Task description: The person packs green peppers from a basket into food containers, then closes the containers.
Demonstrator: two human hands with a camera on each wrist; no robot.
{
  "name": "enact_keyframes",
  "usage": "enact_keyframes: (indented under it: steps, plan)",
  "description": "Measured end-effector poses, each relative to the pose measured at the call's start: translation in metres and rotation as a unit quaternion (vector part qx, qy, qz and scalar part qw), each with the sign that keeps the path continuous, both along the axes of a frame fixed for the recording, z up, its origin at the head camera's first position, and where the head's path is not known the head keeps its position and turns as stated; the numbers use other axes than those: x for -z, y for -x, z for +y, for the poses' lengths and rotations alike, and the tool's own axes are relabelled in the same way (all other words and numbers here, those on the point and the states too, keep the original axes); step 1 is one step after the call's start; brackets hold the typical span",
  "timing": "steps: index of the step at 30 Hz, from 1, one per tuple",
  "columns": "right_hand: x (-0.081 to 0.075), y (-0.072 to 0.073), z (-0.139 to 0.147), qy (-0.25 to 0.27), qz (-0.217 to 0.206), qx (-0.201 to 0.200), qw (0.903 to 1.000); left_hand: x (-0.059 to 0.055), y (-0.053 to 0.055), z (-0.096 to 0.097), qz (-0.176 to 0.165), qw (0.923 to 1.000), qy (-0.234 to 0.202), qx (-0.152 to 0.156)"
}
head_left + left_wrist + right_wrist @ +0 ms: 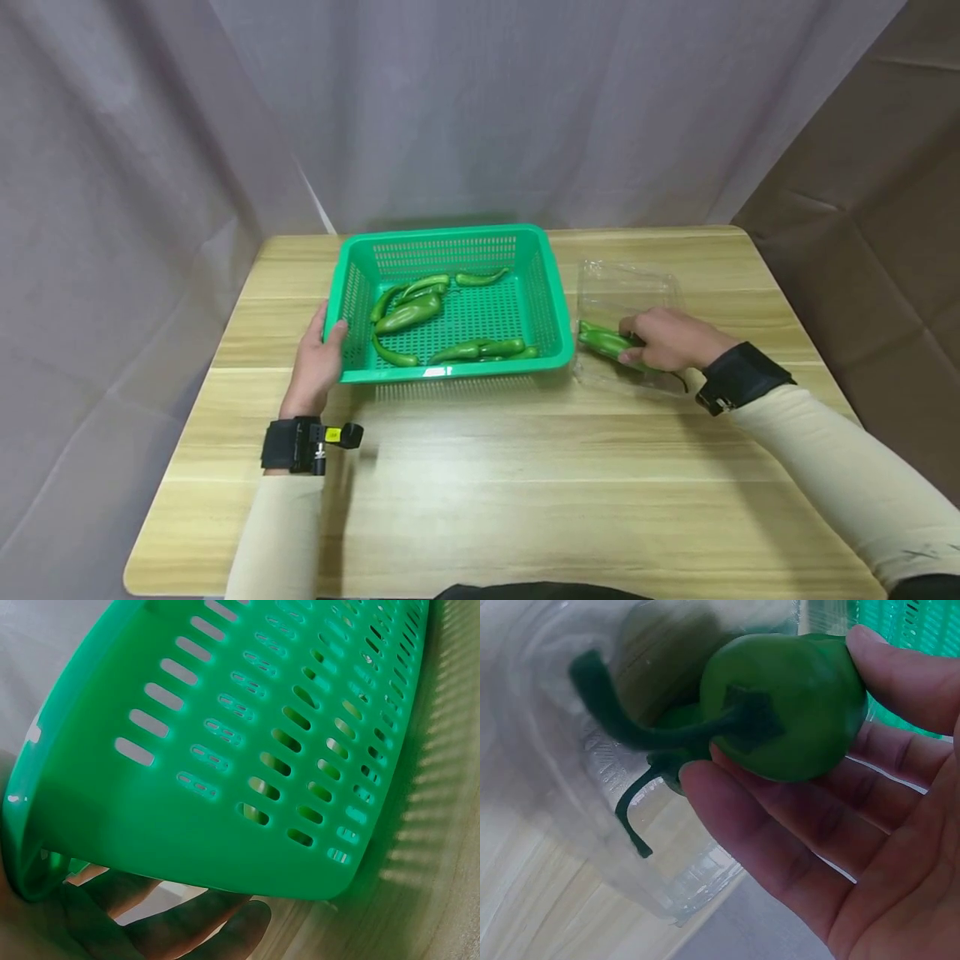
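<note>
My left hand (317, 358) grips the left wall of a green plastic basket (558, 308), thumb over the rim. In the left wrist view its fingers (191, 922) curl around the corner under the slotted wall. Several green peppers (411, 313) lie scattered inside the basket. At the right, my right hand (671, 337) holds a green pepper (795, 682) between thumb and fingers, its curved stem pointing away from the palm. This happens over a clear plastic box (626, 283). Behind the held one, a second pepper (679, 720) with a thin stem shows in the right wrist view.
The light wooden table (487, 500) carries the basket and the clear box side by side, near its back edge. Grey curtain (465, 108) hangs behind the table, and brown cloth (885, 217) borders it on the right.
</note>
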State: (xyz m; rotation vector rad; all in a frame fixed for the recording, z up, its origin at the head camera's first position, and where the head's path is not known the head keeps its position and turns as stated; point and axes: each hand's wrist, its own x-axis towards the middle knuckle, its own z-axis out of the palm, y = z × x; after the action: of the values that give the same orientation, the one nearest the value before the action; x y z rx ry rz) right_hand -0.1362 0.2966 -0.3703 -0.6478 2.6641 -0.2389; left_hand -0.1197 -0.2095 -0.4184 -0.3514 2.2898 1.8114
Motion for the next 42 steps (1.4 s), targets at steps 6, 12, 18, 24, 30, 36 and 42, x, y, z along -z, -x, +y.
enact_keyframes:
  steps: [6, 12, 18, 24, 30, 36, 42]
  plan:
    - [0.0, -0.001, -0.001, 0.01, -0.001, -0.001, 0.9999, 0.001, 0.0, 0.0, 0.001, 1.0, 0.002, -0.002]
    - [0.008, -0.004, 0.0, 0.013, 0.01, -0.014, 0.9998, 0.002, 0.0, -0.001, 0.002, 1.0, 0.006, -0.006]
    - [0.016, -0.006, -0.001, 0.008, 0.048, -0.015, 0.9987, 0.002, -0.002, -0.001, 0.0, 0.9999, 0.008, -0.01]
    - [0.019, -0.01, -0.003, 0.002, 0.066, 0.009, 0.9978, 0.003, -0.001, -0.001, -0.003, 0.9999, 0.007, -0.011]
    - [0.023, -0.01, -0.002, 0.01, 0.085, 0.014, 0.9962, 0.004, 0.0, -0.002, -0.005, 0.9999, 0.01, -0.013]
    - [0.027, -0.012, 0.0, 0.019, 0.095, 0.01, 0.9953, 0.005, -0.001, -0.002, -0.005, 0.9999, 0.007, -0.012]
    - [0.031, -0.016, 0.001, 0.016, 0.091, 0.03, 0.9953, 0.005, -0.002, -0.002, -0.005, 0.9999, 0.01, -0.012]
